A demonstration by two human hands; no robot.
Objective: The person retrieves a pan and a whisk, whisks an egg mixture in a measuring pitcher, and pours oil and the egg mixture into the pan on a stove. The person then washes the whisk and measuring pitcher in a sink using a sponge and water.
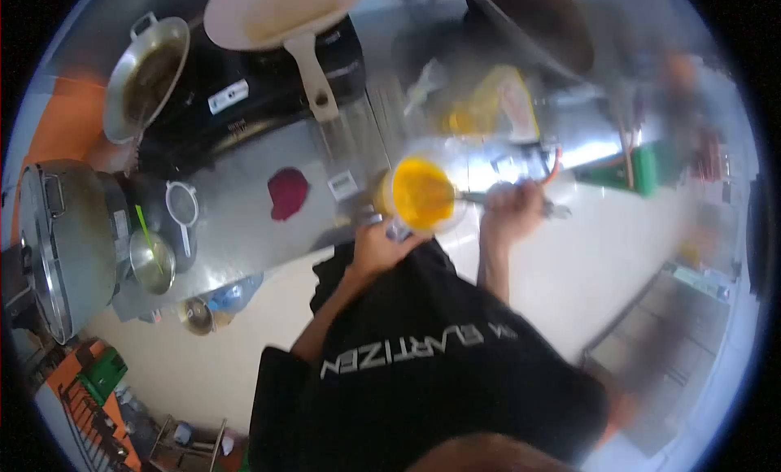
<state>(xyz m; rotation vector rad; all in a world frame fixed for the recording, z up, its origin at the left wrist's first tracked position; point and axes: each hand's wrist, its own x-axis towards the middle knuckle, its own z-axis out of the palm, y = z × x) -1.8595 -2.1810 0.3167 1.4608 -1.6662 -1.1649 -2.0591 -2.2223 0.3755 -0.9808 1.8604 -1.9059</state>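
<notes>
A clear container with a bright yellow mixture is held in front of the black apron. My left hand is closed round the container's handle at its lower left. In my right hand is a metal utensil, whose far end reaches into the yellow mixture; its tip is blurred. A yellow packet lies on the metal counter beyond the container. Left of the container, a dark red cloth or piece lies flat on the counter.
A light pan sits on the black stove, its handle pointing towards the container. Another pan, a small strainer, a metal bowl and a large pot are at the left. A green object stands at the right.
</notes>
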